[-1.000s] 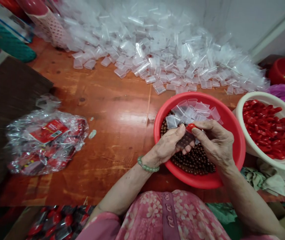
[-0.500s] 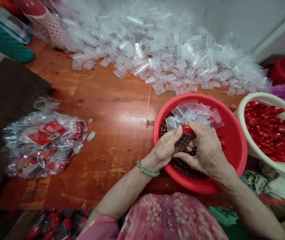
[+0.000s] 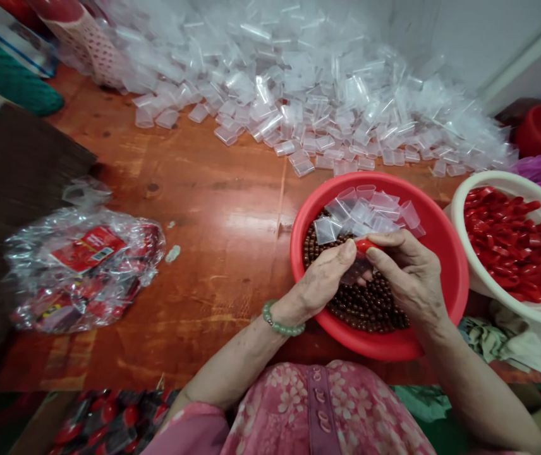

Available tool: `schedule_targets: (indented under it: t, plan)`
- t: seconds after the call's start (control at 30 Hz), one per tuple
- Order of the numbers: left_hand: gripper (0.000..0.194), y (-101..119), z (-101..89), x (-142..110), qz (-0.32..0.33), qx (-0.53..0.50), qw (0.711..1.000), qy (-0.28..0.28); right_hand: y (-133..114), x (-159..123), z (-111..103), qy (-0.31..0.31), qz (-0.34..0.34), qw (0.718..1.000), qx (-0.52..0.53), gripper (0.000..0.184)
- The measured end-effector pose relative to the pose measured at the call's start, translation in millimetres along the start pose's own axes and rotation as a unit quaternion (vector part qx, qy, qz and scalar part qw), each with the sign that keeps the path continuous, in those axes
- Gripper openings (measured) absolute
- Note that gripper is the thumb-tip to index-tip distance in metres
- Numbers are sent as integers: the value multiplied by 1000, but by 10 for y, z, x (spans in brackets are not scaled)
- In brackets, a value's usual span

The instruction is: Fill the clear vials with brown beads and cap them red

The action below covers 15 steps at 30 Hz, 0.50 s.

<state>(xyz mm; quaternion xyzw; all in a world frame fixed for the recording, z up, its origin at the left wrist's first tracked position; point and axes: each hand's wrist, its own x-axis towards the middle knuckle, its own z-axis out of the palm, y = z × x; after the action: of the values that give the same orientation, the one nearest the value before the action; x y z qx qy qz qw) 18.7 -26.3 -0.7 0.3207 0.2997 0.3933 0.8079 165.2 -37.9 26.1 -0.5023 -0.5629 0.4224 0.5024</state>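
Observation:
Over the red basin [image 3: 460,284], my left hand [image 3: 322,275] is closed around a small clear plastic case [image 3: 352,273] with dark contents, partly hidden by my fingers. A glossy red cap [image 3: 364,246] sits at the case's upper end. My right hand [image 3: 410,272] pinches this cap between thumb and fingers. Beneath my hands, strings of brown beads [image 3: 370,311] lie coiled in the basin. Several clear empty cases [image 3: 370,212] are heaped at its far side.
A cream tub [image 3: 460,196] of red caps [image 3: 512,246] stands right of the basin. Clear cases [image 3: 299,95] are piled along the table's back. At left lies a clear bag [image 3: 85,278] of red-labelled packages. Crumpled cloth [image 3: 521,344] sits below the tub.
My right hand has shifted from around the case to a pinch on the red cap, its thumb now higher. More brown beads show below. The view has moved slightly.

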Motion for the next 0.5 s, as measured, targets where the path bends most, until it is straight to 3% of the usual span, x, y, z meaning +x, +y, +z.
schedule_targets:
  t: [0.13, 0.27, 0.4, 0.5]
  plan:
    - [54, -15, 52, -10, 17, 15, 1000, -5, -9, 11, 55, 27, 66, 988, 139, 17]
    - [52, -41, 75, -20, 25, 17, 1000, 7, 15, -23, 60, 32, 65, 987, 145, 17]
    - [48, -84, 60, -20, 17, 12, 1000, 19, 66, -60, 36, 39, -9, 998, 38, 9]
    - [48, -88, 48, -23, 17, -9, 999, 29, 133, -56, -20, 21, -145, 979, -144, 17]
